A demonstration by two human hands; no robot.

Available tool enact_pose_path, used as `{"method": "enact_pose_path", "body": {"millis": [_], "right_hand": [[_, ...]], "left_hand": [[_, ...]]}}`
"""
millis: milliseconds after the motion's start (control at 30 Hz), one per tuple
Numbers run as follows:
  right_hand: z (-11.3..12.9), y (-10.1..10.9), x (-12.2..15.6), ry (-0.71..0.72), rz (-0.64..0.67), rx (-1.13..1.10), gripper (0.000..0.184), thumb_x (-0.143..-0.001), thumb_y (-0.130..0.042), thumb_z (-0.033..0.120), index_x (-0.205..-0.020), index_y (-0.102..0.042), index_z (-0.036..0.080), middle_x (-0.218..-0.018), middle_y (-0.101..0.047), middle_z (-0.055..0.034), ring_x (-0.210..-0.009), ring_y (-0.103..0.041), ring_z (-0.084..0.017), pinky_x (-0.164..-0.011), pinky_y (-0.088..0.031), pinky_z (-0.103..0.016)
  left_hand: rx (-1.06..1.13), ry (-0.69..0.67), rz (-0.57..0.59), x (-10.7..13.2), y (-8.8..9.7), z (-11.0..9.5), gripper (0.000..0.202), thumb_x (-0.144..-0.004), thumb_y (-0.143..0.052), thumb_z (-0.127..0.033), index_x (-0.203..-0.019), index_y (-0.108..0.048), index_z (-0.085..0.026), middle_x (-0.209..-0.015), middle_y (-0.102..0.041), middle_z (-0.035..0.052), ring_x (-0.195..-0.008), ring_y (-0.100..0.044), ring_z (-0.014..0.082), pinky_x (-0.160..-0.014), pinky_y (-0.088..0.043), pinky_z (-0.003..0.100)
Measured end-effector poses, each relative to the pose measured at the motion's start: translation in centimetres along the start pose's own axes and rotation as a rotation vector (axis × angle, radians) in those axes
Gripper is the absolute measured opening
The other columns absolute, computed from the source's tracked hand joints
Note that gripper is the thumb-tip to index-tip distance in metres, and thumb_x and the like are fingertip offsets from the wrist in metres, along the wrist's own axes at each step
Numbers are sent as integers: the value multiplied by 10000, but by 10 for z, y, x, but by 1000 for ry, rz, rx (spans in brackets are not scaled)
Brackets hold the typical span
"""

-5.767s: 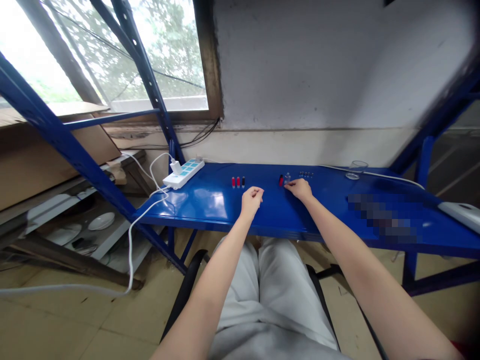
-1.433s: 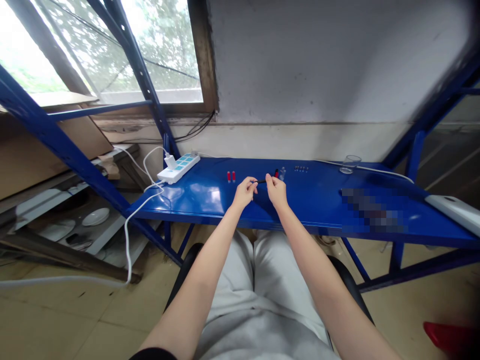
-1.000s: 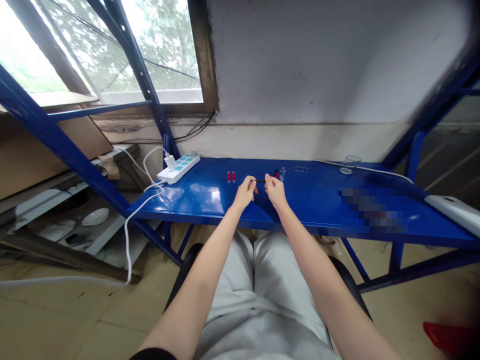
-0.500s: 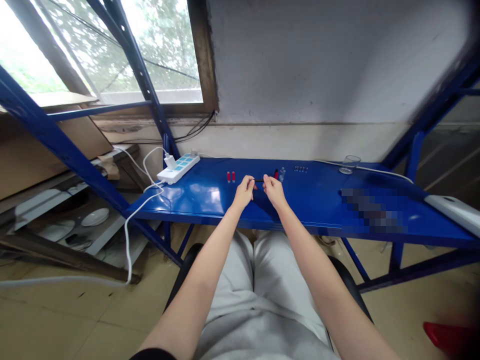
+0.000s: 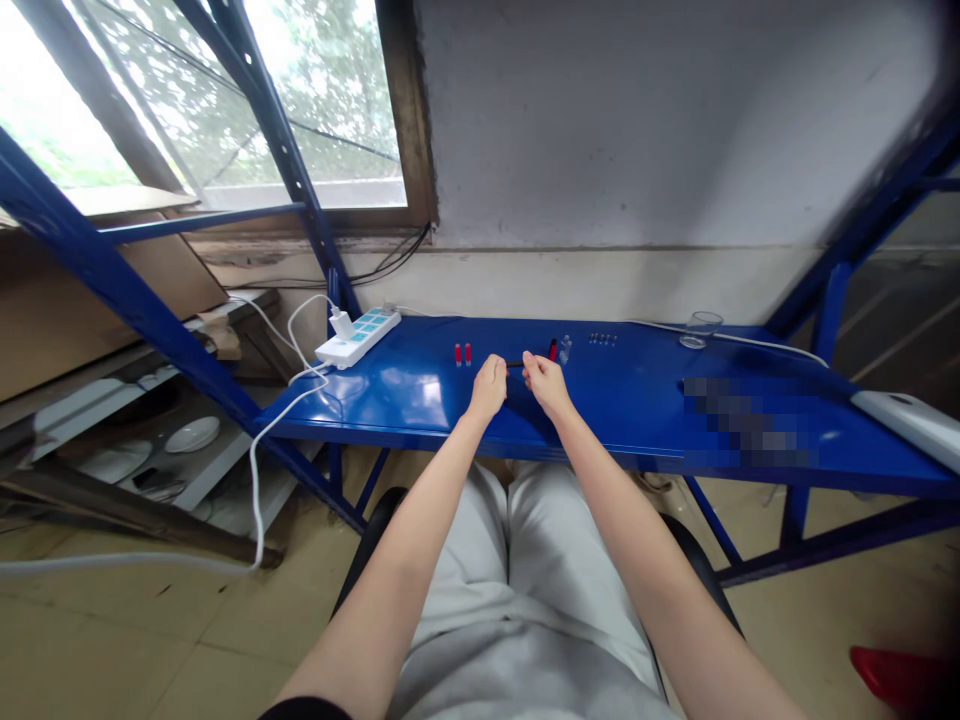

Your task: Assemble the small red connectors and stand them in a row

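A small black piece (image 5: pixel 514 364) is held between both hands, just above the middle of the blue tabletop (image 5: pixel 420 405). The left hand (image 5: pixel 489 382) is curled shut on one end and the right hand (image 5: pixel 546 378) is pinched onto the other, so the piece bridges the little gap between them. It looks thin and rod-like, but it's too tiny for more to be made out. The two-ended grip is probably what keeps something that small steady.

The spares seem to be laid out for easy reach. Two red pieces (image 5: pixel 462 353) are stood upright side by side just beyond the left hand. A red-and-black piece (image 5: pixel 553 348) and a small clear thing (image 5: pixel 565 347) are parked just past the right hand, and a row of tiny dark bits (image 5: pixel 601 339) is lined up further right. A clear glass (image 5: pixel 699 329) is kept well apart at the far right, and a white power strip (image 5: pixel 358 337) is tucked into the far left corner. The tabletop looks like glossy painted metal, since window light is bounced off it.
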State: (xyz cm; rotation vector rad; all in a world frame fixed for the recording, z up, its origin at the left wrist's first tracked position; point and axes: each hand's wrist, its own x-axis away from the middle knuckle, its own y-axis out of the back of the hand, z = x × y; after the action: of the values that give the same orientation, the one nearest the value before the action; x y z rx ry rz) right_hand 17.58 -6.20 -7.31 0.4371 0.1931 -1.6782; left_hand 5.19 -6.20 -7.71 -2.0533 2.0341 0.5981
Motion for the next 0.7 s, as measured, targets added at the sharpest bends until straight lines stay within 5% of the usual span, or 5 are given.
{"method": "enact_pose_path", "body": {"millis": [500,700], "right_hand": [[-2,1,-1,24,-15,24,529,-739,-409,691,-531,-416,205,-438,-392,29,-415,-355,-93,-419,-306,-236],[-3,4,-3,9,-47,-15,531,-730,-402,707,-542,-403,211,-438,-389,33,-401,-344,-89,-414,-311,-239]], "left_hand": [[-18,41,50,-3,0,1,405,-885,-312,-490,-654,-420,-175,-514,-456,-38,-363,-430,56,-432,-351,201],[72,2,117,-3,1,-2,306,-861,-377,-477,-950,-470,-200,-728,-535,-34,-371,-455,26,-358,-318,161]]}}
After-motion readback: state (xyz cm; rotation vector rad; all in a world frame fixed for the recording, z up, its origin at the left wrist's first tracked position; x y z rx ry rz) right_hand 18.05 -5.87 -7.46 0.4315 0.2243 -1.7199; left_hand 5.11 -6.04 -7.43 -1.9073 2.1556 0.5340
